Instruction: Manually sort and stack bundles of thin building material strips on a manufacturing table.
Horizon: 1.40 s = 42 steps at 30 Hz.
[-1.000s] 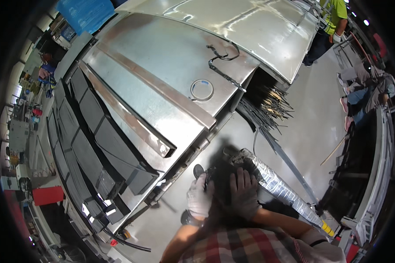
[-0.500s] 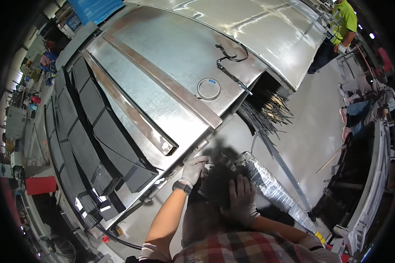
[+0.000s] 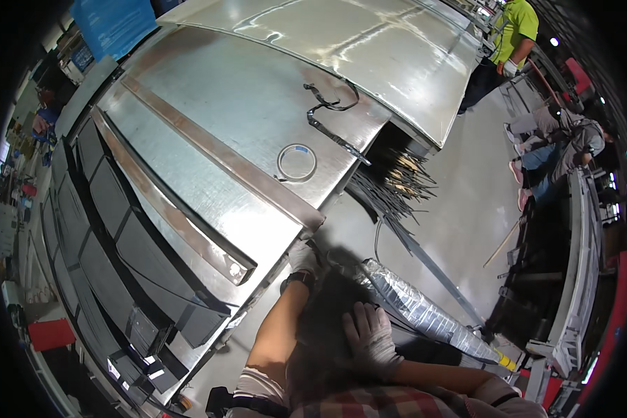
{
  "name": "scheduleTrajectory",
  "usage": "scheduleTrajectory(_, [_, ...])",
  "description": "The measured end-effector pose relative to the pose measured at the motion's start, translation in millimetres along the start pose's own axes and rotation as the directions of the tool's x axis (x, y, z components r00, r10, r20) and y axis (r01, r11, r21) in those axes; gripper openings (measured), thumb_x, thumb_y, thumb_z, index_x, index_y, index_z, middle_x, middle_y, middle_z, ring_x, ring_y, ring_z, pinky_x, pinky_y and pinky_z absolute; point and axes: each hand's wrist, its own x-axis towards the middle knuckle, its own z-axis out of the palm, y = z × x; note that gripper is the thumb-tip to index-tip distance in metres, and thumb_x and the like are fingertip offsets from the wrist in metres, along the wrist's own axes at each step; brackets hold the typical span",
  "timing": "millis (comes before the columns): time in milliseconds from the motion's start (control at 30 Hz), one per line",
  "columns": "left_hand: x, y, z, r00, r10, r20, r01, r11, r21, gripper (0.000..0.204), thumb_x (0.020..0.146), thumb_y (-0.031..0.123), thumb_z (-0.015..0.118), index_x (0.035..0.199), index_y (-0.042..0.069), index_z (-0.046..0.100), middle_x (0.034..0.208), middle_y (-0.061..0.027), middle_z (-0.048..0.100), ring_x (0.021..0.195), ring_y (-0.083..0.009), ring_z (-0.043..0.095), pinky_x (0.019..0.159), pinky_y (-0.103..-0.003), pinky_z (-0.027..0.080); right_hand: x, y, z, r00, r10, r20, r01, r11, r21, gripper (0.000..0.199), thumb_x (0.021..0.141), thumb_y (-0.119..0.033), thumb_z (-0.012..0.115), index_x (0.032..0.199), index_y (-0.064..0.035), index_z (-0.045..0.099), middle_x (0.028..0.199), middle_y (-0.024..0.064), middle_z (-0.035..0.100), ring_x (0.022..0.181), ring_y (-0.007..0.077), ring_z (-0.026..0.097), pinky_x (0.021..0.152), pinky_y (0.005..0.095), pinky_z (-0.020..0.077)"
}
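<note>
My left hand [image 3: 303, 258], in a pale glove with a dark watch at the wrist, reaches to the front edge of the metal table [image 3: 223, 202]. Its fingers are partly hidden in shadow at that edge, so I cannot tell what they touch. My right hand [image 3: 370, 338], also gloved, lies open with its fingers extended on a dark surface in front of me, which I cannot clearly make out. Beside that hand runs a long roll wrapped in silvery film [image 3: 428, 306]. The left hand is nearest the end of a rusty steel bar [image 3: 306, 217] on the table.
On the table lie a second steel bar [image 3: 233, 268], a coil of thin wire [image 3: 296, 180], a black strap [image 3: 334, 136] and rows of dark grey panels [image 3: 150, 254]. Thin dark rods [image 3: 390, 184] stick out below its right end. A person in a yellow-green shirt [image 3: 515, 28] stands far right.
My left hand has moved farther in against the table edge, and its fingers show less. The right hand stays open on the dark surface. The whole view has shifted, carrying the table leftward.
</note>
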Motion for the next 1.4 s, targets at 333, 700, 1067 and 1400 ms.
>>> scheduleTrajectory(333, [54, -119, 11, 0.984, -0.086, -0.156, 0.056, 0.981, -0.187, 0.013, 0.086, 0.019, 0.058, 0.089, 0.011, 0.068, 0.086, -0.0018, 0.068, 0.076, -0.0175, 0.064, 0.066, -0.032, 0.051, 4, -15, -1, 0.991, -0.092, -0.100, 0.097, 0.994, 0.043, 0.085, 0.072, -0.052, 0.068, 0.131, 0.0055, 0.046, 0.134, 0.0349, 0.040, 0.122, 0.0503, 0.040, 0.100, 0.0637, 0.0312])
scheduleTrajectory(700, [-186, 75, -158, 0.861, 0.406, -0.307, -0.381, 0.914, 0.139, 0.020, 0.080, 0.007, 0.064, 0.099, 0.006, 0.068, 0.079, -0.0133, 0.065, 0.069, -0.0321, 0.064, 0.061, -0.036, 0.052, 104, 0, -94, 0.952, -0.221, -0.213, 0.301, 0.802, 0.515, 0.067, 0.082, -0.039, 0.071, 0.134, -0.0030, 0.050, 0.106, 0.0206, 0.061, 0.094, 0.0381, 0.063, 0.077, 0.0442, 0.0515])
scheduleTrajectory(1067, [-241, 103, -200, 0.645, -0.128, -0.753, -0.647, 0.434, -0.627, 0.030, 0.095, 0.025, 0.058, 0.112, 0.000, 0.055, 0.086, -0.0129, 0.062, 0.074, -0.0174, 0.058, 0.067, -0.027, 0.048, 324, 97, -199, 0.943, 0.315, -0.110, 0.188, -0.228, 0.955, 0.012, 0.086, -0.004, 0.059, 0.096, 0.0022, 0.061, 0.066, 0.0069, 0.056, 0.060, 0.0175, 0.058, 0.055, 0.0309, 0.0492])
scheduleTrajectory(1400, [-349, -65, 6, 0.976, -0.048, -0.212, 0.000, 0.976, -0.218, 0.053, 0.093, 0.037, 0.063, 0.127, 0.000, 0.049, 0.119, -0.0137, 0.056, 0.109, -0.0233, 0.057, 0.094, -0.038, 0.046, 400, 113, -245, 0.717, 0.417, -0.558, 0.016, 0.790, 0.612, 0.044, 0.085, -0.041, 0.066, 0.108, -0.0033, 0.066, 0.108, 0.0199, 0.068, 0.102, 0.0332, 0.065, 0.085, 0.0414, 0.0519])
